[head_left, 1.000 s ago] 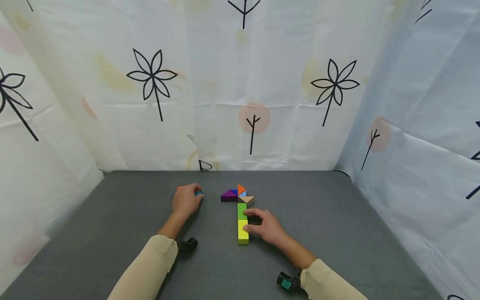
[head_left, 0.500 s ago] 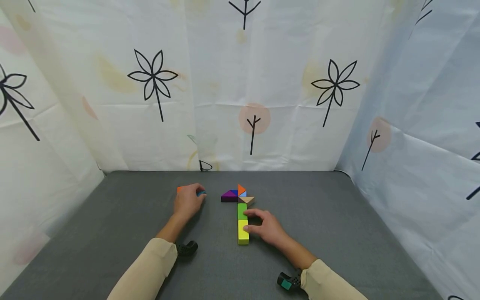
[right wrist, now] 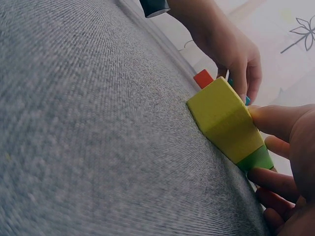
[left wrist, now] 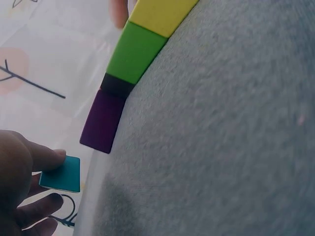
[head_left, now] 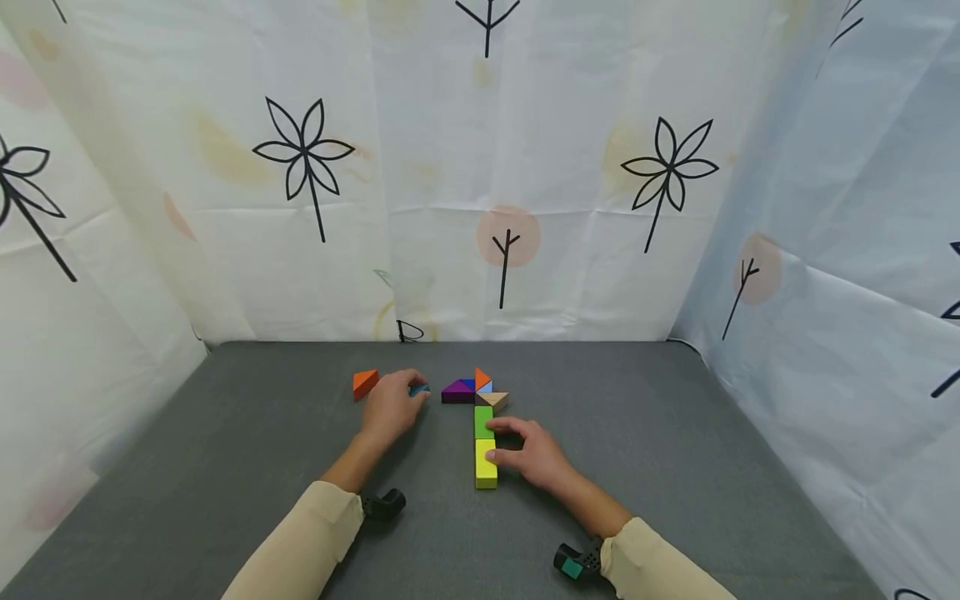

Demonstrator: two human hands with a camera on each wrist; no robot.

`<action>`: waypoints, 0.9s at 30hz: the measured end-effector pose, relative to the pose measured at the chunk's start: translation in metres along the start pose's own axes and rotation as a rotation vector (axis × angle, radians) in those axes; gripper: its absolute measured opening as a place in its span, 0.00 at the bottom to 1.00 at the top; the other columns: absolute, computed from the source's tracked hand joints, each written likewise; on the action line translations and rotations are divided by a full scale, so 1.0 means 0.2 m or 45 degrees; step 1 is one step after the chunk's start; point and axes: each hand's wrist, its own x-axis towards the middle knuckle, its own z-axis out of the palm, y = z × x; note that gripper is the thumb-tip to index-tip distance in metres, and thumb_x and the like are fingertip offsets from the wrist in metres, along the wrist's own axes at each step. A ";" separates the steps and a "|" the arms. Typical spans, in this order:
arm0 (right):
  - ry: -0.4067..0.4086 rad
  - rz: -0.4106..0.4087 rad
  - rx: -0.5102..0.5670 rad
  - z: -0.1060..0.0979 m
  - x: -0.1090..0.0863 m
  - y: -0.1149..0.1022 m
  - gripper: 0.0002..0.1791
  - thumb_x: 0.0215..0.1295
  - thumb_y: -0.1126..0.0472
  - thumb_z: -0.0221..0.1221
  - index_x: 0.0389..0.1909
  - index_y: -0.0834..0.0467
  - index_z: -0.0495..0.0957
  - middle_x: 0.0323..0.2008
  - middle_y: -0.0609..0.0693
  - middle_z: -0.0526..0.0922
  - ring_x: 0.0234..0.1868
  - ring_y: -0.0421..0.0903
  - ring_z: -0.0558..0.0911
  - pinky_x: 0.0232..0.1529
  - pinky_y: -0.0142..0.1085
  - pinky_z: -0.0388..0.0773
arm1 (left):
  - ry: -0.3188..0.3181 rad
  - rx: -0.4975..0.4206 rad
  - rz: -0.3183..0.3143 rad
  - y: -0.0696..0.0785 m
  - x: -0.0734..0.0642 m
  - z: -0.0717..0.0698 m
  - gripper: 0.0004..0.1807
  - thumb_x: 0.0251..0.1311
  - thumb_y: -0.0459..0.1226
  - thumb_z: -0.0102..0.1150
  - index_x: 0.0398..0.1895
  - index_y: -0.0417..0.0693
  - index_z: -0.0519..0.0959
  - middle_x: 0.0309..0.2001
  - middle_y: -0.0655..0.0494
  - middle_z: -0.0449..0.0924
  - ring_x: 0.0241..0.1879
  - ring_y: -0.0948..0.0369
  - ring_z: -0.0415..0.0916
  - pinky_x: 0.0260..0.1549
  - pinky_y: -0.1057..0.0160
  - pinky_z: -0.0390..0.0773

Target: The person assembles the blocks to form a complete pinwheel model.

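Observation:
My left hand (head_left: 392, 408) pinches a small teal-blue block (left wrist: 63, 176) between thumb and fingers, left of a row of joined wooden blocks. Much of this block is hidden by the fingers in the head view. The row's near end is a yellow block (head_left: 486, 467), followed by a green block (head_left: 483, 422). My right hand (head_left: 538, 454) rests along their right side, thumb at the yellow one and a fingertip at the green one. Beyond the green block are a purple triangular block (head_left: 458, 390), an orange triangle (head_left: 482, 379), a light blue triangle (head_left: 486, 388) and a tan triangle (head_left: 494, 400).
A loose orange triangular block (head_left: 365, 384) lies on the grey cloth-covered table (head_left: 637, 450), left of my left hand. White printed curtains (head_left: 570, 275) stand behind and at both sides. Each wrist bears a small black camera.
My left hand has carried the teal-blue block to the right, towards the row, uncovering the loose orange triangle. My right hand has stayed still.

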 end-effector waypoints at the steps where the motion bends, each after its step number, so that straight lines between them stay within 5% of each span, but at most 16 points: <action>1: -0.001 0.000 0.003 0.00 0.00 0.00 0.23 0.60 0.52 0.68 0.56 0.53 0.79 0.51 0.49 0.82 0.57 0.55 0.72 0.56 0.58 0.65 | -0.001 0.002 0.004 0.00 0.00 0.01 0.09 0.58 0.39 0.68 0.41 0.50 0.85 0.41 0.54 0.83 0.42 0.53 0.77 0.42 0.50 0.75; 15: 0.012 0.010 -0.026 0.01 0.01 0.01 0.23 0.59 0.51 0.68 0.56 0.51 0.80 0.50 0.48 0.82 0.54 0.52 0.73 0.54 0.54 0.67 | -0.018 0.019 0.095 0.07 -0.05 0.11 0.09 0.55 0.38 0.71 0.40 0.50 0.85 0.40 0.55 0.83 0.43 0.54 0.78 0.46 0.50 0.75; 27: 0.013 0.003 -0.006 0.00 0.01 0.00 0.23 0.60 0.51 0.68 0.56 0.52 0.79 0.50 0.49 0.82 0.55 0.53 0.73 0.54 0.55 0.67 | -0.141 0.032 0.130 0.14 -0.06 0.14 0.09 0.55 0.38 0.71 0.39 0.50 0.84 0.40 0.56 0.83 0.44 0.55 0.78 0.49 0.51 0.74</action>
